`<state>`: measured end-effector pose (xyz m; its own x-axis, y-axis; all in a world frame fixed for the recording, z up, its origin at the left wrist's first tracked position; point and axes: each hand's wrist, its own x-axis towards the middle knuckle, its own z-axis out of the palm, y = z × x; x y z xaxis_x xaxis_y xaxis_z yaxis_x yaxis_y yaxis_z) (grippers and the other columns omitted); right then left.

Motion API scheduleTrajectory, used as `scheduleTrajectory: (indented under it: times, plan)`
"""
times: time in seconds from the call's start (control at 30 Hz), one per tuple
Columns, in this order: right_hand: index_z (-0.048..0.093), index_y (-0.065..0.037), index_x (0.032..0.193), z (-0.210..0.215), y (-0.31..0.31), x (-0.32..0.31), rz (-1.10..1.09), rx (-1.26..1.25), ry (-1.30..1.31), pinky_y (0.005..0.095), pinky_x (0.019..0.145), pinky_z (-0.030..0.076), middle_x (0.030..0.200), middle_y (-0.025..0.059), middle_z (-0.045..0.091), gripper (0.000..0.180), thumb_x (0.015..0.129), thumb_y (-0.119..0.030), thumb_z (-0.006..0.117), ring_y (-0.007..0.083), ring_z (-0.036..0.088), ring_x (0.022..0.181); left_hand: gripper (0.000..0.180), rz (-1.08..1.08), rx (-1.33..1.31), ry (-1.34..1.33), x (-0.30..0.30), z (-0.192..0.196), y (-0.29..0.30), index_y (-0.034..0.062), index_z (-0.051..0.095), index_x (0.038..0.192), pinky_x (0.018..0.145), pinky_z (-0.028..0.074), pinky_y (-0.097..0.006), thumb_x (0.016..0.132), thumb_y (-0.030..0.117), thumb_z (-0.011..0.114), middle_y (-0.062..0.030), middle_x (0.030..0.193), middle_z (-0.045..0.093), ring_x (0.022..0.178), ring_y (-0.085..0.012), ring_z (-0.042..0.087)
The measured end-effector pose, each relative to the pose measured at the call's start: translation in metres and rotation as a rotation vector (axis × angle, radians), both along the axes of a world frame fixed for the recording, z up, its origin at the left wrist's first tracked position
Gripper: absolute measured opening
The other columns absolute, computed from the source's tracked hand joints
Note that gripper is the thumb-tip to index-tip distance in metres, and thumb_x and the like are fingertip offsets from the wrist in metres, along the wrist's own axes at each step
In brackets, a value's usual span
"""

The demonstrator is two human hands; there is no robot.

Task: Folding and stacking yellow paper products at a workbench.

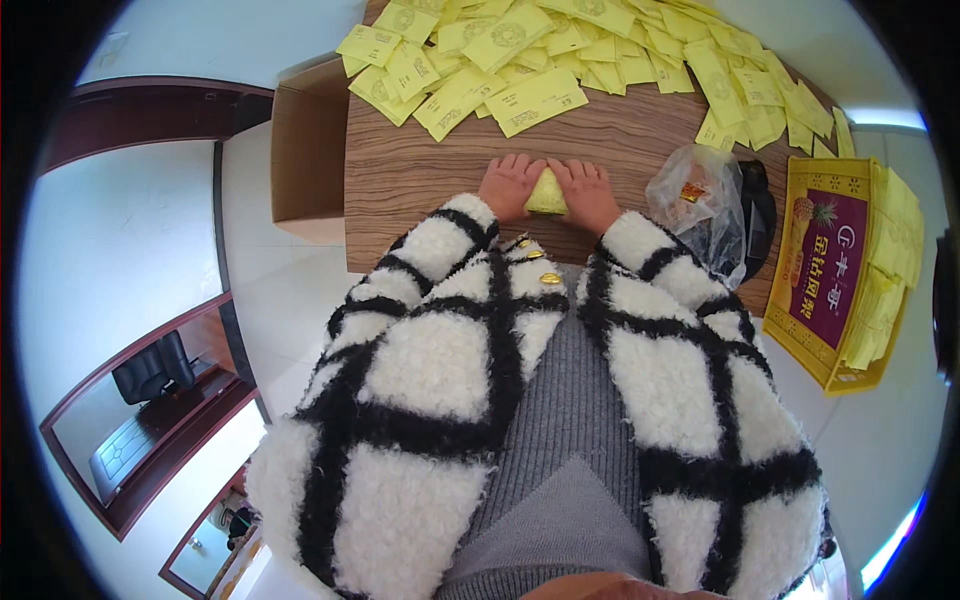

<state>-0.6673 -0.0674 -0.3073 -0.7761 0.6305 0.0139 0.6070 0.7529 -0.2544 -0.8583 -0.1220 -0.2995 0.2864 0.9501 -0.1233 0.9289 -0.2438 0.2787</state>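
Observation:
A small yellow paper packet (546, 194) lies at the near part of the brown wood-grain table (420, 165), between my two hands. My left hand (508, 187) covers its left side, fingers pointing away from me and the thumb side against the paper. Against its right side rests my right hand (588, 194), with the fingers bent inward over it. The packet's top narrows where both hands meet, and its outer edges are hidden under them. Beyond my hands spreads a heap of flat yellow printed packets (540, 100), overlapping one another.
An open cardboard box (308, 160) stands against the table's left side. To the right are a clear plastic bag (690, 215) and a black object (760, 215). A yellow crate (800, 350) with a purple panel holds more yellow packets (890, 260) at the far right.

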Motion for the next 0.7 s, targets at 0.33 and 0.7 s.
scheduleTrajectory:
  times: [0.33, 0.7]
  plan:
    - [0.038, -0.014, 0.138, 0.018, 0.004, 0.004, -0.007, -0.117, 0.052, 0.0514, 0.094, 0.036, 0.117, 0.0120, 0.052, 0.093, 0.062, -0.049, 0.077, 0.0304, 0.050, 0.112, 0.088, 0.032, -0.086, -0.088, -0.008, 0.034, 0.001, 0.0098, 0.041, 0.132, 0.098, 0.034, -0.049, 0.062, 0.046, 0.080, -0.0130, 0.119, 0.050, 0.115, -0.0324, 0.047]
    - [0.055, 0.000, 0.112, -0.058, 0.030, 0.065, -0.670, -0.611, 0.699, 0.0419, 0.089, 0.040, 0.105, 0.0233, 0.057, 0.039, 0.097, -0.034, 0.045, 0.0394, 0.051, 0.102, 0.063, 0.347, 0.064, -0.335, -0.070, 0.014, 0.056, 0.0021, 0.055, 0.120, 0.094, 0.042, -0.041, 0.074, 0.040, 0.073, -0.0207, 0.118, 0.052, 0.111, -0.0355, 0.050]
